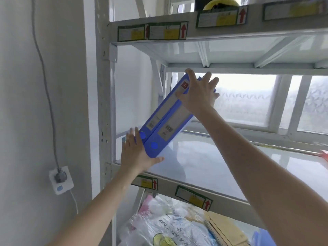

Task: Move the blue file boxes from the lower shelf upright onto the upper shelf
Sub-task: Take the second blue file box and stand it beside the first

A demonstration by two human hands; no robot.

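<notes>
Two blue file boxes (166, 119) lean side by side, tilted with their tops to the right, at the left end of the white upper shelf (204, 164). Their spines with grey labels and round blue finger holes face me. My left hand (136, 153) presses against their lower left corner, thumb under the bottom edge. My right hand (198, 93) grips the top ends, fingers spread over the top and thumb on the spine. The boxes' lower corner rests on the shelf surface.
The grey rack post (104, 103) stands just left of the boxes. Another shelf (195, 32) with stickers lies overhead. Below, the lower shelf holds plastic bags (163, 226) and cardboard (229, 228). A wall socket with a plug (60, 178) is at the left. A window (248, 100) is behind the rack.
</notes>
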